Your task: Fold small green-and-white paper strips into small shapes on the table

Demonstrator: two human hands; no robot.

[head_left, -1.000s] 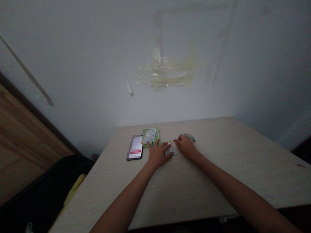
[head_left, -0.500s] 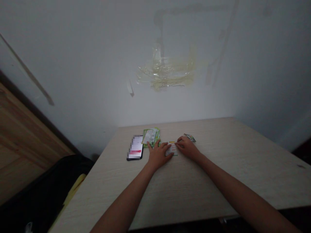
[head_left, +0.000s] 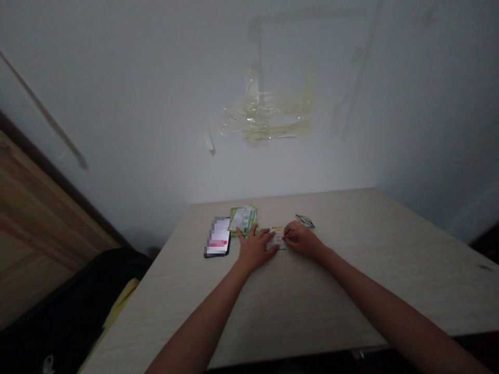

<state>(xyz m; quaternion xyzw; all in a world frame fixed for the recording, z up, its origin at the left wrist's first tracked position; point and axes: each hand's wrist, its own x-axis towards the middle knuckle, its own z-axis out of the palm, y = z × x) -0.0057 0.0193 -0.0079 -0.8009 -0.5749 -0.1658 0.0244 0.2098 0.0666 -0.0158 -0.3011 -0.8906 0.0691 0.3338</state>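
A small printed white card or packet [head_left: 277, 237], with a yellow strip at its top, lies flat on the table between my hands. My left hand [head_left: 254, 249] is spread open over its left side, fingertips resting on it and reaching the lower edge of some green-and-white packets [head_left: 242, 218]. At the card's right edge, my right hand [head_left: 303, 239] has its thumb and forefinger pinched together; what they hold, if anything, is too small to tell. Just beyond the right hand sits a small dark-and-green folded packet [head_left: 305, 221].
A phone [head_left: 218, 239] with a lit screen lies left of the green packets, partly blurred out. The pale wooden table [head_left: 351, 291] meets a wall [head_left: 156, 104] bearing old clear tape [head_left: 268, 119]. Dark and yellow fabric [head_left: 119, 306] lies beyond the table's left edge.
My right hand has slid down along the card's right edge, towards me, uncovering more of the dark folded packet. The left hand has stayed in place.
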